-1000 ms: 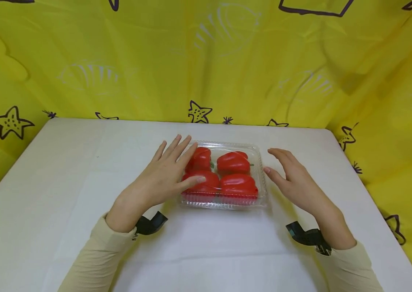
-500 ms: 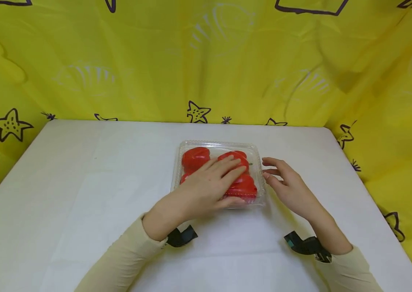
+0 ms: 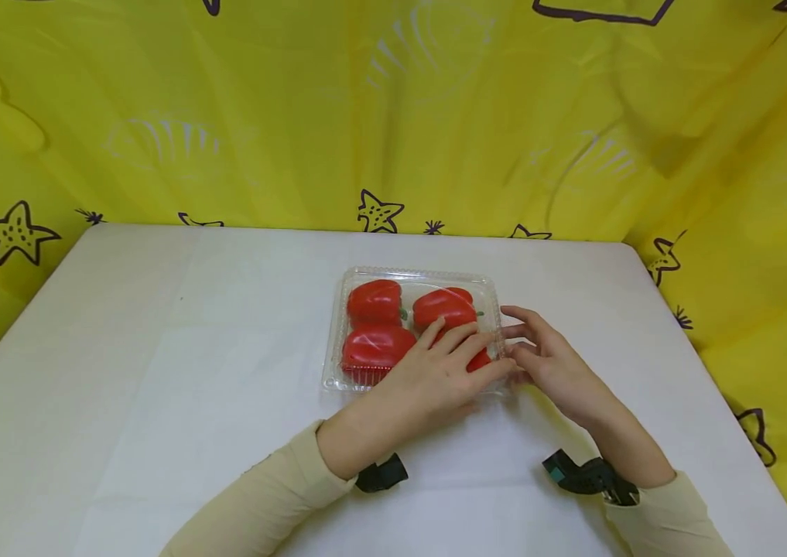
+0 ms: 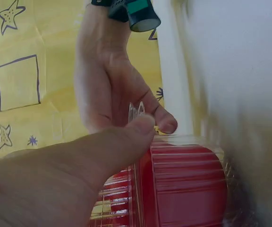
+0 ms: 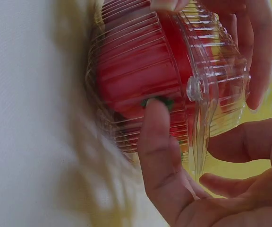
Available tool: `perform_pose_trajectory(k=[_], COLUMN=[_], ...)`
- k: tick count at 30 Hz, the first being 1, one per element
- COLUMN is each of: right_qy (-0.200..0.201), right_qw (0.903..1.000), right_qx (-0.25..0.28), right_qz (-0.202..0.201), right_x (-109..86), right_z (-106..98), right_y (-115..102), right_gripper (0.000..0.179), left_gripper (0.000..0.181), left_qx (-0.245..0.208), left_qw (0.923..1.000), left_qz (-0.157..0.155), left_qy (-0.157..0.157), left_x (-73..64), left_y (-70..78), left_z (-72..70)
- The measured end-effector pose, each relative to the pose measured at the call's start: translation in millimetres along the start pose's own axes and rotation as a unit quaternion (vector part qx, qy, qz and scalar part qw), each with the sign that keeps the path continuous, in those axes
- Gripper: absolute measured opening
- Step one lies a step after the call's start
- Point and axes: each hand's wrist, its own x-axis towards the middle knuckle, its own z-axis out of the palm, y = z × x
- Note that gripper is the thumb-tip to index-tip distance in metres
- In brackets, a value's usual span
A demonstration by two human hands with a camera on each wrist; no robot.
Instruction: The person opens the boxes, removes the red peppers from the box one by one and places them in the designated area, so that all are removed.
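Observation:
A clear hinged plastic container [image 3: 333, 348] holds several red bell peppers [image 3: 375, 302] on the white table. My left hand [image 3: 428, 383] lies across its front right part, fingers spread over the lid. In the left wrist view, the left thumb [image 4: 122, 142] rests at the ridged rim of the container. My right hand [image 3: 563, 371] grips the right edge. From the right wrist view, its thumb [image 5: 156, 137] presses the lower wall by a green stem, while a finger [image 5: 244, 142] touches the rim. A round snap button [image 5: 194, 88] shows on the rim, and the lid is down.
The white table [image 3: 226, 309] extends around the container. Yellow patterned cloth [image 3: 282, 116] hangs behind and along the sides. Dark straps with small devices [image 3: 591, 473] sit on both wrists.
The left hand has slid from the container's left side across the lid to its front right corner. The right hand has moved in slightly, from beside the container onto its right edge.

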Motion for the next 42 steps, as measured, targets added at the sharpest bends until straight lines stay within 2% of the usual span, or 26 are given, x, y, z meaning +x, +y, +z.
perform_pose_trajectory(k=[3, 7, 13, 20, 28, 30, 34, 42], right_qy=[-0.023, -0.062, -0.106, -0.177, -0.236, -0.246, -0.252, -0.243], right_qw=[0.9986, 0.9918, 0.9728, 0.9323, 0.8899, 0.8832, 0.8801, 0.8853], right_qx=[0.046, 0.112, 0.206, 0.315, 0.387, 0.396, 0.398, 0.394], right_qz=[0.011, 0.007, 0.009, -0.018, -0.049, -0.055, -0.059, -0.046], right_x=[-0.9, -4.5, -12.6, -11.2, -9.1, -10.0, -10.5, -9.1], right_z=[-3, -6, -12, -12, -14, -14, -14, -14], right_y=[4, 13, 26, 35, 43, 45, 48, 47], right_gripper=[0.059, 0.057, 0.052, 0.052, 0.061, 0.064, 0.068, 0.072], left_gripper=[0.056, 0.058, 0.049, 0.043, 0.035, 0.033, 0.032, 0.043], left_qx=[-0.001, -0.003, 0.001, 0.025, 0.01, 0.009, 0.009, 0.086], left_qw=[1.0, 1.0, 0.9998, 0.9989, 0.9993, 0.9994, 0.9996, 0.9957], left_qz=[-0.001, -0.004, -0.006, -0.015, -0.009, -0.008, -0.006, 0.024], left_qy=[0.009, 0.004, 0.021, 0.038, 0.034, 0.031, 0.024, 0.022], left_x=[0.9, 2.0, 4.9, 6.1, 5.5, 5.4, 5.3, 4.8], left_y=[2.3, 4.5, 8.6, 9.8, 8.1, 8.6, 9.8, 10.4], left_z=[0.9, 1.7, 5.8, 3.1, -1.1, -1.0, -0.8, 2.2])
